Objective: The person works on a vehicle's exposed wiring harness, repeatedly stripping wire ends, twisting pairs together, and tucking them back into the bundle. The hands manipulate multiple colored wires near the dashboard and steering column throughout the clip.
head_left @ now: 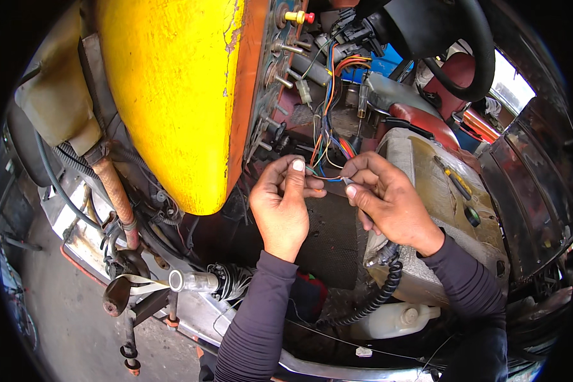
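Observation:
Thin coloured wires (328, 179) run between my two hands, a blue one and a brownish one among them. My left hand (283, 207) pinches the wires at their left end between thumb and fingers. On the other side, my right hand (395, 200) is closed on the wires, its thumb and forefinger together. A small greyish tip shows at the right fingertips, too small to name. Just beyond the hands hangs a loose wiring bundle (328, 114) of blue, orange, red and white strands, with a pale connector (304, 91) beside it.
At left stands a yellow panel (172, 83) beside a row of metal toggle switches (280, 79). A black steering wheel (481, 57) is at upper right. On the worn seat (414, 165) lies a yellow-and-black handled tool (453, 177). Below are a coiled black cord (388, 286) and a whitish jug (395, 320).

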The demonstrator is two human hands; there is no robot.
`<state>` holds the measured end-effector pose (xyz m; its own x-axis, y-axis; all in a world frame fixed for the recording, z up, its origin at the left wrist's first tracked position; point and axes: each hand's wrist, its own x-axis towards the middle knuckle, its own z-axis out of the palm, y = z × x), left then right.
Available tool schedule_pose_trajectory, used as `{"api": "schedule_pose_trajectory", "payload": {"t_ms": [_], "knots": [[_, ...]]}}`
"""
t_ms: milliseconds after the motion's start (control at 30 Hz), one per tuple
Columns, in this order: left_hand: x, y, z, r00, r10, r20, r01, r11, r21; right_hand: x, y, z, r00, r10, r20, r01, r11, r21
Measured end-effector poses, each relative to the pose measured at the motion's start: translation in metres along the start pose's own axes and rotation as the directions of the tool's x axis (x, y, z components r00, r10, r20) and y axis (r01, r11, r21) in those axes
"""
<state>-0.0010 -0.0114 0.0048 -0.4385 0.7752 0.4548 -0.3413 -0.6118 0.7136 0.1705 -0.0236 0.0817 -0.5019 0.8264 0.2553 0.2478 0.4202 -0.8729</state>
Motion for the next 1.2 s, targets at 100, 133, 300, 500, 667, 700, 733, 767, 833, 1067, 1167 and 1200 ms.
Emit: {"api": "schedule_pose_trajectory", "payload": {"t_ms": [100, 133, 300, 500, 667, 700, 733, 767, 833, 1067, 1167, 1200], "knots": [[0.003, 0.001, 0.001, 1.0, 0.012, 0.004, -0.012, 1.0, 0.01, 0.002, -0.001, -0.002, 1.0, -0.002, -0.011, 0.002, 1.0, 0.024], [0.003, 0.001, 0.001, 1.0, 0.014, 0.005, -0.014, 1.0, 0.015, 0.001, -0.005, 0.0, 1.0, 0.001, -0.029, 0.0, 0.999, 0.041], [0.004, 0.004, -0.001, 1.0, -0.003, -0.005, 0.003, 1.0, -0.002, -0.001, -0.011, -0.008, 0.995, 0.08, -0.062, -0.077, 0.995, 0.057], [0.003, 0.004, 0.001, 1.0, -0.005, 0.01, 0.005, 1.0, 0.001, 0.004, -0.005, -0.004, 0.998, 0.06, 0.008, -0.06, 0.997, 0.041], [0.003, 0.003, 0.002, 1.0, 0.005, 0.017, -0.005, 1.0, 0.003, 0.006, -0.001, -0.002, 0.999, 0.043, -0.003, -0.042, 0.997, 0.063], [0.003, 0.002, 0.002, 1.0, 0.007, 0.019, -0.007, 1.0, 0.001, 0.006, 0.001, -0.002, 0.999, 0.039, -0.009, -0.038, 0.997, 0.07], [0.003, 0.001, 0.001, 1.0, 0.008, 0.02, -0.008, 1.0, -0.001, 0.006, 0.002, -0.002, 0.999, 0.036, -0.006, -0.036, 0.997, 0.064], [0.003, 0.001, 0.001, 1.0, 0.01, 0.022, -0.01, 1.0, -0.004, 0.006, 0.004, -0.003, 0.999, 0.033, -0.003, -0.033, 0.998, 0.059], [0.002, 0.001, 0.001, 1.0, 0.011, 0.024, -0.011, 1.0, -0.004, 0.007, 0.004, -0.003, 0.999, 0.035, -0.005, -0.034, 0.998, 0.053], [0.003, 0.002, 0.002, 1.0, 0.011, 0.026, -0.012, 1.0, 0.002, 0.005, 0.003, -0.005, 0.997, 0.046, -0.066, -0.045, 0.999, 0.03], [0.004, 0.003, 0.0, 1.0, 0.011, 0.012, -0.011, 1.0, 0.004, -0.007, -0.006, -0.006, 0.988, 0.078, -0.131, -0.076, 0.997, 0.023], [0.004, 0.003, -0.001, 1.0, 0.009, 0.009, -0.009, 1.0, 0.005, -0.012, -0.008, -0.007, 0.984, 0.094, -0.151, -0.091, 0.996, 0.026]]}}
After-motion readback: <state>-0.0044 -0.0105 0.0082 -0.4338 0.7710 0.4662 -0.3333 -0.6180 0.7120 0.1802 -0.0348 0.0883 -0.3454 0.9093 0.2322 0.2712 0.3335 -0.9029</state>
